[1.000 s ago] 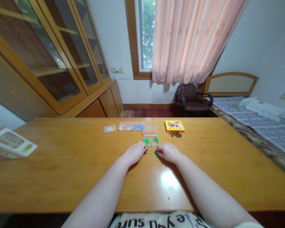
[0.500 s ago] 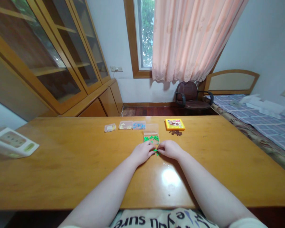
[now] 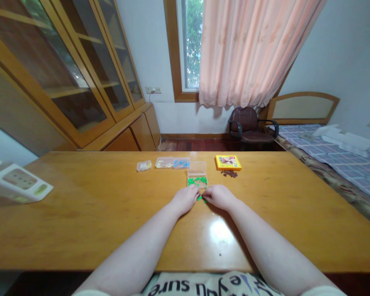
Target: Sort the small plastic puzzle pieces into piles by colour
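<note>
My left hand (image 3: 186, 200) rests low over the table, its fingers closed at the tips around a small green plastic block (image 3: 199, 198). Facing it, my right hand (image 3: 218, 195) has thumb and fingers pinched together, almost touching the left fingertips; what they grip is too small to make out. One more tiny green piece (image 3: 204, 201) lies just under the right fingertips. Right behind both hands stands a clear plastic box (image 3: 197, 168) with its lid up, holding several loose green blocks (image 3: 200, 179).
Further back on the table (image 3: 111, 213) are a clear box with cream pieces (image 3: 164, 163), one with blue pieces (image 3: 181, 163) and a small clear case (image 3: 144, 165). A yellow box (image 3: 228, 162) lies behind brown pieces (image 3: 229, 174). A white device (image 3: 20, 181) stands far left.
Both hands stay close together, with the fingertips shifted slightly. The green block between them now sits tilted by the left fingertips. The whole view has moved a little.
</note>
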`<act>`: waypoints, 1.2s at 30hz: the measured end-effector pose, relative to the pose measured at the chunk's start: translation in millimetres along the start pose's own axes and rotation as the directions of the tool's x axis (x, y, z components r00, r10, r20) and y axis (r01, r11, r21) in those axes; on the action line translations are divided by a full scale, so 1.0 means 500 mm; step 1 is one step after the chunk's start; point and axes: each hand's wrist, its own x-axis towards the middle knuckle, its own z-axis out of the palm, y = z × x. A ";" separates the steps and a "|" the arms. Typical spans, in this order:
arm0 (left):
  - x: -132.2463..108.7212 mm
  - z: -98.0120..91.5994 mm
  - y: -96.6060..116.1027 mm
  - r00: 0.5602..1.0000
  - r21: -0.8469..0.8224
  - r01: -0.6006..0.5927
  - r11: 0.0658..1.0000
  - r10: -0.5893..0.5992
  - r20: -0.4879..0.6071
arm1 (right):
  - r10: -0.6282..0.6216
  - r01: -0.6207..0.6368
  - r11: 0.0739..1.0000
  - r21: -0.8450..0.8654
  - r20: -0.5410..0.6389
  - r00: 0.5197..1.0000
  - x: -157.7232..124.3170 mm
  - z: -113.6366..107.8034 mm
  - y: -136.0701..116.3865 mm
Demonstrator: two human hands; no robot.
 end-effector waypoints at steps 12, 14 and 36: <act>-0.018 -0.027 -0.020 0.999 -0.036 0.016 0.999 -0.014 0.049 | -0.064 0.064 0.998 0.021 -0.012 0.998 0.000 0.008 0.000; -0.015 -0.023 -0.019 0.999 -0.032 0.014 0.999 -0.012 0.043 | -0.047 0.047 0.999 -0.004 -0.007 0.999 0.001 0.007 -0.004; -0.009 -0.016 -0.012 0.999 -0.101 0.020 0.995 -0.017 0.036 | 0.011 -0.007 0.997 0.074 -0.064 0.998 0.008 0.021 0.000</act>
